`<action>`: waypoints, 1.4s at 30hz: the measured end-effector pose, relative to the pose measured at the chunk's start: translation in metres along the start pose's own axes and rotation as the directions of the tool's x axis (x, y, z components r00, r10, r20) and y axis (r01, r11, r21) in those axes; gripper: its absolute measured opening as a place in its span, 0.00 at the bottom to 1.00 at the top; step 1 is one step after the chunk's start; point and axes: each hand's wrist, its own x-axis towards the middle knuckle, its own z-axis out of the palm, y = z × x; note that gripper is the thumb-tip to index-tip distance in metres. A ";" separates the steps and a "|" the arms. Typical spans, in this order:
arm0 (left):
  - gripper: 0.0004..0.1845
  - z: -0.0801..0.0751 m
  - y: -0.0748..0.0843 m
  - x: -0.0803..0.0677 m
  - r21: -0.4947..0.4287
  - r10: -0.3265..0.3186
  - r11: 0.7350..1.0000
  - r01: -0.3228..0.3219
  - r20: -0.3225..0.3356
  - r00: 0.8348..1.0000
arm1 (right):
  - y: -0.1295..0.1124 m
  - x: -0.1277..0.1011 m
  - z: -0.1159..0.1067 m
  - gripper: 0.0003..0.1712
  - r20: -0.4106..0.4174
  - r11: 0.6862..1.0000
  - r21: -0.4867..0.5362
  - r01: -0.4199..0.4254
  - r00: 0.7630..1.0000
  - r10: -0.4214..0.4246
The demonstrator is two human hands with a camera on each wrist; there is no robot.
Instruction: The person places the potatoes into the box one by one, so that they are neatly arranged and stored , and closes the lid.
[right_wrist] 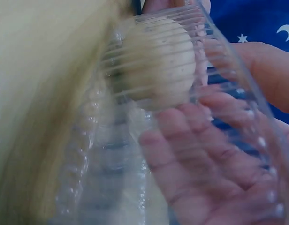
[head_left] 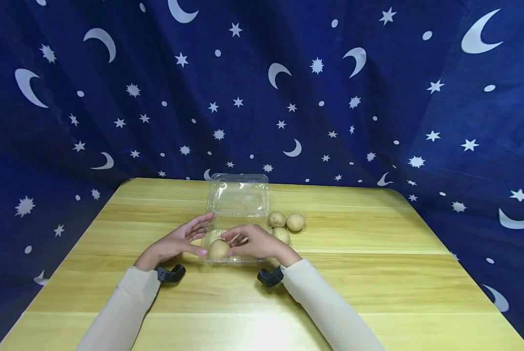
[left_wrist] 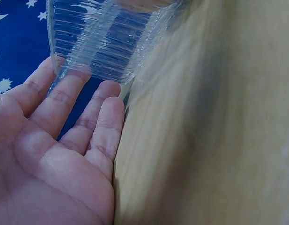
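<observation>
A clear plastic clamshell box (head_left: pixel 237 222) lies on the table with its lid raised at the back. In its front left corner sits a round tan potato (head_left: pixel 218 249), seen through the ribbed wall in the right wrist view (right_wrist: pixel 158 61). My right hand (head_left: pixel 252 242) reaches into the box from the right; its fingertips are at the potato's side, not wrapped around it. My left hand (head_left: pixel 180 242) is beside the box's left wall, fingers extended. In the left wrist view, fingertips (left_wrist: pixel 79 72) of that hand touch the clear plastic.
Outside the box, close to its right side, lie three more potatoes (head_left: pixel 281 236) in a cluster. The wooden table (head_left: pixel 354 273) has a dark blue curtain (head_left: pixel 244 87) with moons and stars behind it. Black wrist cameras (head_left: pixel 170 274) are strapped at both cuffs.
</observation>
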 end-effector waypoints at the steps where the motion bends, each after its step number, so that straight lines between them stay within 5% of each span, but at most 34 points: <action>1: 0.52 0.000 0.000 0.000 -0.001 -0.001 1.000 0.001 0.000 1.000 | 0.000 -0.001 -0.001 0.24 -0.004 1.000 0.008 0.005 1.000 -0.005; 24: 0.52 -0.001 0.000 -0.001 0.016 0.007 1.000 -0.007 0.000 1.000 | 0.009 -0.030 -0.007 0.18 -0.173 0.975 0.107 0.195 0.969 -0.175; 36: 0.52 -0.002 -0.002 0.000 0.031 0.023 0.999 -0.023 0.005 1.000 | 0.022 -0.049 -0.015 0.19 -0.233 0.952 0.211 0.219 0.958 -0.169; 42: 0.53 -0.002 -0.004 0.000 0.019 0.027 0.999 -0.027 0.007 1.000 | 0.028 -0.061 -0.018 0.21 -0.287 0.935 0.308 0.174 0.954 -0.083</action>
